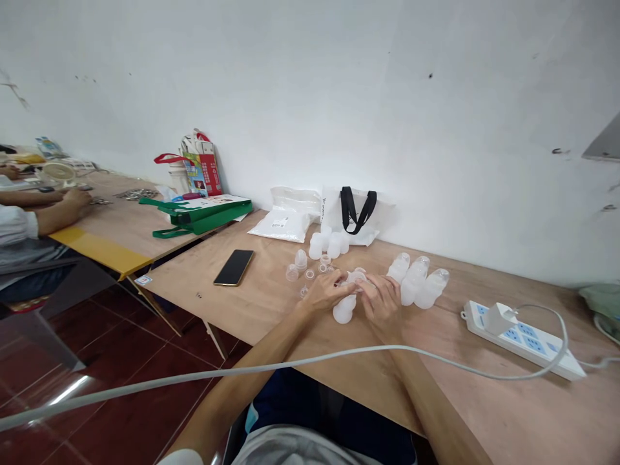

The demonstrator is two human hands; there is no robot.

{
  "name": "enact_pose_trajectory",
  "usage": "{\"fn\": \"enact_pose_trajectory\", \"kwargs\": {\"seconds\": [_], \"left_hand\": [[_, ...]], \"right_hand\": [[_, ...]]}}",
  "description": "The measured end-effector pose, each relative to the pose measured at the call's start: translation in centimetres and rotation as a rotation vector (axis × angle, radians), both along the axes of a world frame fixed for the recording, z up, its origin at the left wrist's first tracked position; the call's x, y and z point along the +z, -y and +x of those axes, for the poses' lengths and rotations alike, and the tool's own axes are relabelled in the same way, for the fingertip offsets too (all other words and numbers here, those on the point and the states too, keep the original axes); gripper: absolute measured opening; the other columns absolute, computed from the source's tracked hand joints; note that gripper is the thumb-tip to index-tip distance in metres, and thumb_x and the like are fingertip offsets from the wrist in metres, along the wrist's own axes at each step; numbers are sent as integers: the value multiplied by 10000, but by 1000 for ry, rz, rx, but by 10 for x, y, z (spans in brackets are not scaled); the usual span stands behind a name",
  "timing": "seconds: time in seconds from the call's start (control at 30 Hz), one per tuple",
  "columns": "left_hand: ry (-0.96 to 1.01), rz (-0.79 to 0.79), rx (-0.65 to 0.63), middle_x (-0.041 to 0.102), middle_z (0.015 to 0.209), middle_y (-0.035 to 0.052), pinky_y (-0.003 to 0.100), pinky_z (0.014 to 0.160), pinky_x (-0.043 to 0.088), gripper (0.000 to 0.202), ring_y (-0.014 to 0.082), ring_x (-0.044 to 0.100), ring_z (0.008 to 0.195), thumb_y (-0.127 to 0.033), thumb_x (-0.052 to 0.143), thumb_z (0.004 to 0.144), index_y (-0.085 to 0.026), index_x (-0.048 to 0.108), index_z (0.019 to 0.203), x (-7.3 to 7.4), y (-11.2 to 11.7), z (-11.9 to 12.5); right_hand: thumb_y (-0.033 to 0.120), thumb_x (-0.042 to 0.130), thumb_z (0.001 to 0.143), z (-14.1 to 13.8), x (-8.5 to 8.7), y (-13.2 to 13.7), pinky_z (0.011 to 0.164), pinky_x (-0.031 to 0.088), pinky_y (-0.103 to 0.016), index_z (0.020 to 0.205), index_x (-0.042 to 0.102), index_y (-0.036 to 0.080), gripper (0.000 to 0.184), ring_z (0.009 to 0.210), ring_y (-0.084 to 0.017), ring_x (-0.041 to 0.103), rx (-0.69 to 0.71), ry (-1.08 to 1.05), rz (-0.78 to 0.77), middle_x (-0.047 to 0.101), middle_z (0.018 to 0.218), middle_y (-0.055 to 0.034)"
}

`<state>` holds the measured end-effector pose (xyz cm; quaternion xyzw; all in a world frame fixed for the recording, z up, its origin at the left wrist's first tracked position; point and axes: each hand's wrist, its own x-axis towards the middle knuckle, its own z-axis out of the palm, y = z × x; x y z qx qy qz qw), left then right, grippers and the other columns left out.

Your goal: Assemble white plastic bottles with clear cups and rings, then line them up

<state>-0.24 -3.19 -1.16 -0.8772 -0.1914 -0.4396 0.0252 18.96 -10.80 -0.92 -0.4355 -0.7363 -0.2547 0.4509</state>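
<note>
My left hand (328, 290) and my right hand (382, 302) meet over the table, fingers closed around a small translucent bottle part (357, 276), mostly hidden by the fingertips. Just below them stands a frosted white baby bottle (343, 311); whether the held part touches it I cannot tell. Left of my hands lie several clear pieces: a domed cap (301, 259), another clear cap (291, 272) and small rings (309, 274). Beyond my right hand, frosted bottles with clear domed caps (431, 289) stand in a group. More frosted bottles (329, 244) are grouped behind my hands.
A phone (234, 267) lies at left. White plastic packages (283, 223) and a white bag with black handles (375, 229) rest against the wall. A power strip (527, 341) is at right; its white cable (290, 367) crosses before my forearms. Another person's hand (75, 199) works at the left table.
</note>
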Motion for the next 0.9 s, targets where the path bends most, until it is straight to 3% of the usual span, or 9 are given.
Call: {"fn": "enact_pose_trajectory", "kwargs": {"seconds": [0.17, 0.3, 0.4, 0.6, 0.73, 0.9], "left_hand": [[69, -16, 6, 652, 981, 83, 327, 719, 556, 349, 190, 629, 851, -432, 396, 1077, -217, 652, 980, -8, -1, 3], [347, -34, 42, 634, 1050, 76, 402, 843, 582, 216, 210, 651, 980, -416, 496, 1052, -233, 571, 1138, -6, -2, 4], [499, 0, 59, 599, 1077, 60, 398, 866, 589, 143, 196, 644, 999, -321, 529, 1047, -256, 566, 1170, 0, -3, 3], [536, -47, 99, 574, 1225, 105, 441, 955, 601, 204, 228, 638, 1141, -320, 508, 1055, -258, 613, 1219, 6, -3, 5], [524, -34, 49, 634, 1215, 104, 423, 939, 618, 187, 220, 668, 1126, -304, 545, 1043, -247, 632, 1199, 6, -3, 6], [485, -18, 63, 686, 1085, 81, 398, 872, 628, 170, 204, 705, 1017, -373, 627, 1002, -205, 650, 996, 4, -6, 3]], "right_hand": [[245, 540, 1012, 0, -6, 0, 1037, 439, -491, 1055, 671, 276, 142, 1083, -262, 695, -46, -58, -9, 757, 1124, -75], [263, 482, 1032, 0, -10, 0, 1030, 437, -502, 1128, 624, 267, 171, 1117, -273, 682, -37, -157, -18, 745, 1152, -91], [326, 488, 1039, 2, -9, 2, 970, 469, -513, 1144, 590, 276, 155, 1048, -286, 688, -41, -239, 3, 742, 1128, -100], [355, 489, 1047, 3, -4, 9, 895, 490, -504, 1040, 571, 282, 110, 1003, -285, 677, -23, -270, -36, 734, 1091, -103], [334, 488, 1047, 2, -3, 12, 915, 482, -479, 1019, 574, 263, 115, 1061, -274, 666, -12, -270, -94, 715, 1129, -97], [320, 539, 1018, 0, -3, 12, 933, 492, -487, 982, 620, 256, 109, 1086, -292, 623, -39, -295, -128, 648, 1177, -117]]}}
